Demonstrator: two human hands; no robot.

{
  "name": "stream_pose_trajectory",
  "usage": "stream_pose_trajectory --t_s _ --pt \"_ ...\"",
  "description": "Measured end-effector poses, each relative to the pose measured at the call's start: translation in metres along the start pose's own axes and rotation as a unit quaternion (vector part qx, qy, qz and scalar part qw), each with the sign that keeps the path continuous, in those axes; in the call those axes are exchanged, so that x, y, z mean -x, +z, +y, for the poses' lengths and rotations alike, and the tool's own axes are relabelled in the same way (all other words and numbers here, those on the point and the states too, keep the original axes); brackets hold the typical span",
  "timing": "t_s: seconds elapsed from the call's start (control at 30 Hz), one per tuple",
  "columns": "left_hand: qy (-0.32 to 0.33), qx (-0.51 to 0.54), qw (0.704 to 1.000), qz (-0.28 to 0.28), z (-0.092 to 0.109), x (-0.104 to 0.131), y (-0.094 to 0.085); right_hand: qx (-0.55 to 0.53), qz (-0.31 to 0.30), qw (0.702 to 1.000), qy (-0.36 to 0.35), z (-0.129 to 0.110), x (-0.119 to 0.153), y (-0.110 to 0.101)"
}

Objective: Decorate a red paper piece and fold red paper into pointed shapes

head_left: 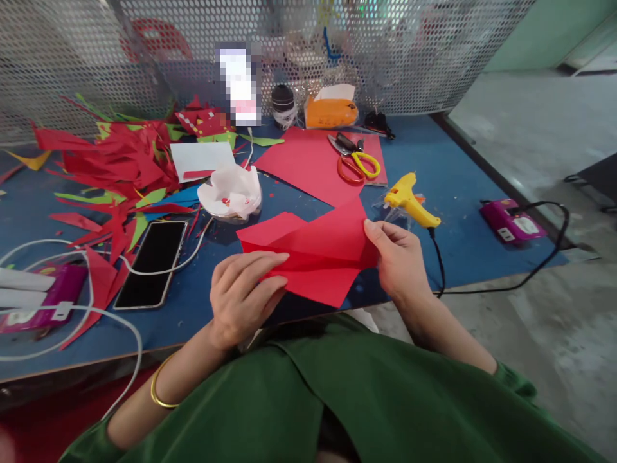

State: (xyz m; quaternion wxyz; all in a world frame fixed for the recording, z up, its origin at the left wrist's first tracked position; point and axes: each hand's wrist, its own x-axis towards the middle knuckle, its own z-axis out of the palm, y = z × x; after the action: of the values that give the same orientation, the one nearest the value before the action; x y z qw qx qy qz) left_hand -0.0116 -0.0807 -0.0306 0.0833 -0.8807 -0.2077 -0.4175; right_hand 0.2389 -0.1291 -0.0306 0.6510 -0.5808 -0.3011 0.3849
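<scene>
A creased sheet of red paper (318,247) is held up just over the table's front edge. Its left end is pinched between the thumb and fingers of my left hand (245,292). My right hand (399,254) grips the right end, thumb on the near face and the other fingers curled. Folds run lengthwise through the sheet. Beyond it lies a larger flat piece of red paper (308,161), with scissors (359,164) with red and yellow handles on top. A yellow glue gun (409,200) rests to the right of my right hand.
Red and green paper scraps (116,154) heap at the left of the blue table (486,173). A phone (153,263) lies there under a white cable. A white paper bowl (231,191) stands mid-table. At the right edge sits a purple box (513,220) with a black cord. Perforated metal (409,58) borders the back.
</scene>
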Motion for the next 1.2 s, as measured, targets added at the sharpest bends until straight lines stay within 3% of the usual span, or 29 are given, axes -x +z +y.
stream_pose_trajectory --t_s 0.13,1.03,1.2 --pt "0.014 0.051 0.997 -0.058 -0.005 0.006 0.000 0.010 0.007 1.000 -0.027 -0.001 -0.004 -0.002" --pt "0.070 -0.019 0.994 -0.080 -0.035 0.014 -0.031 -0.005 0.052 0.993 -0.105 -0.009 -0.020 -0.021" --pt "0.068 -0.015 0.995 -0.076 -0.039 0.019 -0.032 0.010 0.088 0.991 -0.098 -0.009 -0.017 -0.022"
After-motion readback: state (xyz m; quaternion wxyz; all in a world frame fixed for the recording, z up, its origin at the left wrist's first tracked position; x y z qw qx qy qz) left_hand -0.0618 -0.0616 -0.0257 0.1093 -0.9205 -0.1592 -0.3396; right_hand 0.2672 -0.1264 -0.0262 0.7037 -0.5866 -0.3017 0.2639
